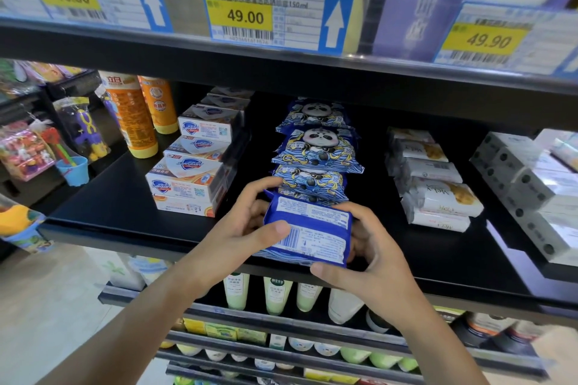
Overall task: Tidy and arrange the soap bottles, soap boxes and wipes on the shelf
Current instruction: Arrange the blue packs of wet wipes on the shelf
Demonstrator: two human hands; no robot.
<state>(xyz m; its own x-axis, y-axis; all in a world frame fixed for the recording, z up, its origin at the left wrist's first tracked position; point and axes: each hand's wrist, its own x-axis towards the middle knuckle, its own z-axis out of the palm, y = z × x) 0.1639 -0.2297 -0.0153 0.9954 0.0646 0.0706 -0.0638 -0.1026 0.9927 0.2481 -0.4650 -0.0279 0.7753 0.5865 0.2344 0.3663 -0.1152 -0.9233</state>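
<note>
A blue wipes pack [312,228] with its printed back side up is at the front of the black shelf [125,206]. My left hand [247,222] grips its left end, thumb on top. My right hand [359,247] grips its right end and front corner. Behind it runs a row of blue panda wipes packs [316,147] reaching to the back. Left of the row stand stacked Safeguard soap boxes [194,166]. Two orange soap bottles [137,116] stand further left. White wipes packs [431,178] lie to the right.
Grey and white boxes [531,194] fill the shelf's right end. Toys [47,141] hang on the rack at the left. Price tags [269,12] line the shelf above. Pale green bottles [275,294] stand on the shelf below.
</note>
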